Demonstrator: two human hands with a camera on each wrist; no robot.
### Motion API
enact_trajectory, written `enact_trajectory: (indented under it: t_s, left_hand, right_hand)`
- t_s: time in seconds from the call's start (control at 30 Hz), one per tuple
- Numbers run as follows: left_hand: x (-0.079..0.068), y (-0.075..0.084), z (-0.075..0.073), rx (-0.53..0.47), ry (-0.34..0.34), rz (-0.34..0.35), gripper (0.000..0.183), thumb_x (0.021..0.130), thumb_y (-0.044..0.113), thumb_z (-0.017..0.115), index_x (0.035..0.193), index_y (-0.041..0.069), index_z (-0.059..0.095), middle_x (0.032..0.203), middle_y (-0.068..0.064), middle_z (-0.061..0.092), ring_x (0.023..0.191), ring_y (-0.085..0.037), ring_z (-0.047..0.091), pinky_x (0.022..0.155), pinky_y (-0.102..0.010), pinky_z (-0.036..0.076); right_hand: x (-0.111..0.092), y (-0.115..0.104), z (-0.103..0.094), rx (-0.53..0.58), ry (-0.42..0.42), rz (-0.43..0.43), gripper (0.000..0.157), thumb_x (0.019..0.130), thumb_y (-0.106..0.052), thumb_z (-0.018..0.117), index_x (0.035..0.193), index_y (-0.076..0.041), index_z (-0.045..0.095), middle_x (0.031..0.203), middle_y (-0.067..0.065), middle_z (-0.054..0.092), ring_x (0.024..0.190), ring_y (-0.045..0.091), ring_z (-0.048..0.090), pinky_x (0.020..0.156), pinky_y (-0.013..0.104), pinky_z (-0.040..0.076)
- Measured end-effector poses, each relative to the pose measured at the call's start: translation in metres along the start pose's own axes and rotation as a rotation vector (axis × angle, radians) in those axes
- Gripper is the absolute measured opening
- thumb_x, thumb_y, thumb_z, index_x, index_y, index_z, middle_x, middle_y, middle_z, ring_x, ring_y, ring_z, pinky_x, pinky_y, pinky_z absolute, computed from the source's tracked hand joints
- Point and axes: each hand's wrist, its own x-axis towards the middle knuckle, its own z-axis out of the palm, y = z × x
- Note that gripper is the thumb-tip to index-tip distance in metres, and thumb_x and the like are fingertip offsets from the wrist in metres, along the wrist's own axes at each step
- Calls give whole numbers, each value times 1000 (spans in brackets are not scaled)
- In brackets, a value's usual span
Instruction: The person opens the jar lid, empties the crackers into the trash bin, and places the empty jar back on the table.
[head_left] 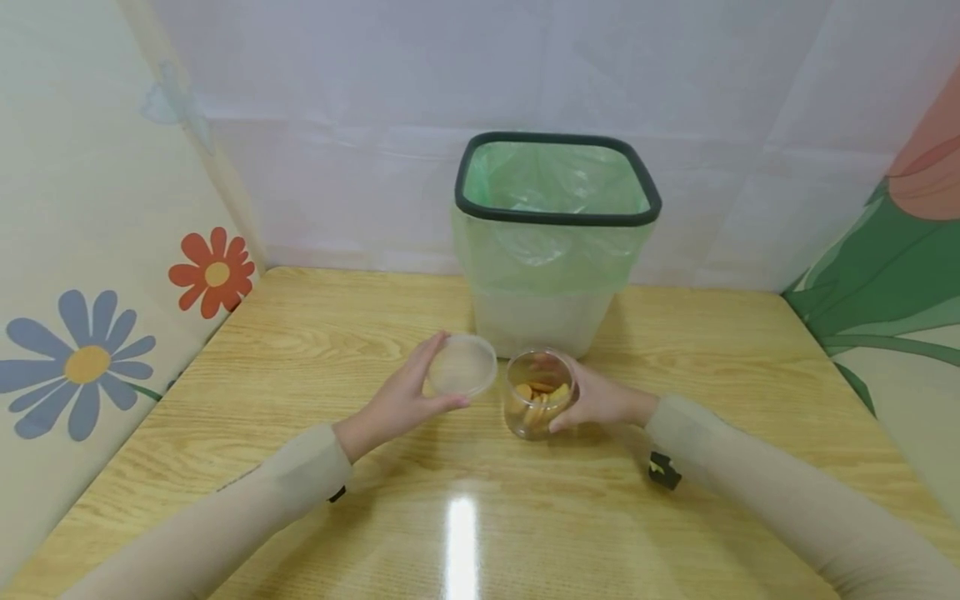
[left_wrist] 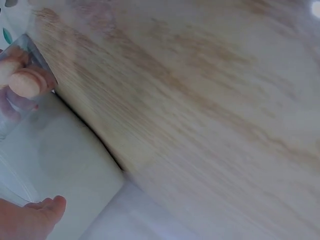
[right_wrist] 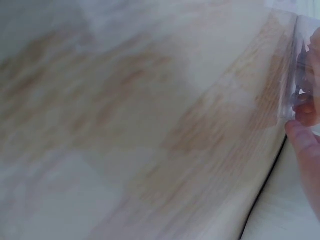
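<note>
My left hand [head_left: 401, 396] pinches a round translucent lid [head_left: 463, 367] by its edge, thumb in front and fingers behind. Just right of it, my right hand [head_left: 600, 396] grips a clear round jar [head_left: 525, 427] from the right side. The jar's top is uncovered, and several round golden-brown biscuits [head_left: 538, 397] lie inside. In the left wrist view, the biscuits [left_wrist: 27, 82] show through the jar wall, while my left hand [left_wrist: 32, 217] appears at the bottom corner. Fingers of my right hand [right_wrist: 307, 155] show beside the jar at the right wrist view's edge.
Close behind the jar stands a white bin [head_left: 536, 321] with a dark rim [head_left: 558, 218] and a pale green liner bag [head_left: 551, 258]. The wooden table [head_left: 360, 500] meets a white cloth backdrop [head_left: 360, 192] at the back. Flower-patterned panels [head_left: 90, 200] flank it.
</note>
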Motion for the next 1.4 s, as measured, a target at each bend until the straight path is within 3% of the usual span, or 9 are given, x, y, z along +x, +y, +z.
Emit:
enact_trajectory:
  t_s: [0.97,1.4]
  left_hand:
    - [-14,-21,-5,78,-24,0,95,86,31,75,151,-6,17,155,-27,20,139,-46,24,110,-59,24]
    - [-17,-28,-6,139,-54,-10,97,88,39,72,152,-4,13,156,-27,18,139,-47,24,109,-61,24]
  right_hand:
    - [0,1,1,-1,12,8,101,68,-2,85,147,5,23,147,23,38,137,39,33,114,51,21]
    - [0,0,1,-14,16,0,101,68,0,85,147,7,23,146,24,38,136,39,34,114,47,23]
